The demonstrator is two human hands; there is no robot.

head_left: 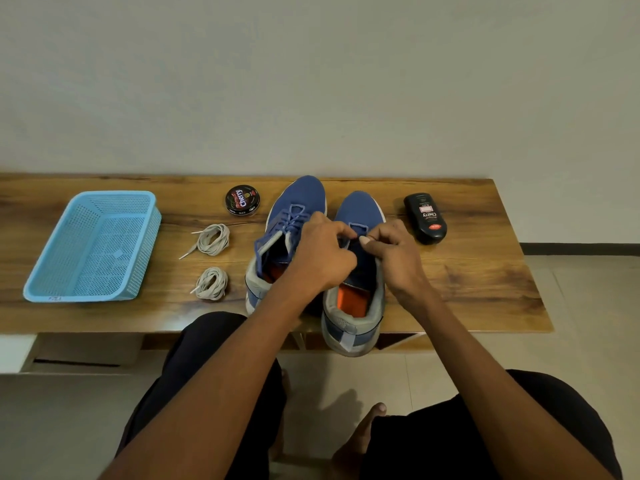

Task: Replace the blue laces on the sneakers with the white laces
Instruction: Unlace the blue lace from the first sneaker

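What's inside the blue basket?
Nothing shows inside the blue basket: only its mesh floor. The two white lace bundles lie outside, on the table. Its near wall hides a small strip.

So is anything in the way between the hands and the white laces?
Yes, the left sneaker stands between the hands, both working on the right sneaker, and the two white lace bundles.
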